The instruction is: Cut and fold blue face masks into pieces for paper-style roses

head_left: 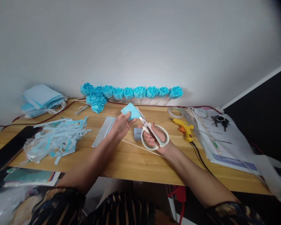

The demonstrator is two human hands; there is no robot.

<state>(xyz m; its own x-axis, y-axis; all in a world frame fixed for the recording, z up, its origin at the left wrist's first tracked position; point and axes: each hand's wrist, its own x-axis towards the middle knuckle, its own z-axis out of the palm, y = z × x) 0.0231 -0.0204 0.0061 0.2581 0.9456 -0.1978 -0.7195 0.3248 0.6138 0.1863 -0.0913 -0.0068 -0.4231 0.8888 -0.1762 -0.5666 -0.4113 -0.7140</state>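
Note:
Between the fingers and thumb of my left hand (123, 124) is a small folded piece of light blue material (130, 110). My right hand (158, 137) grips a pair of scissors (165, 142) with white loop handles, its fingers through the loops. The blades are slightly apart and point up and left, at the right edge of the blue piece. Below the blades, partly behind my right hand, a small grey-blue stack (137, 134) lies on the wooden table (131, 162). A thin pale stick (142, 147) lies nearby, and folded pale strips (104, 131) lie left of my left hand.
Blue artificial flowers (140, 92) stand in a row along the wall. At left are a stack of face masks (43, 98), cut scraps (61, 137) and a black phone (10, 147). A yellow glue gun (188, 131), tape roll (176, 111), papers (224, 140) and keys (221, 121) lie at right.

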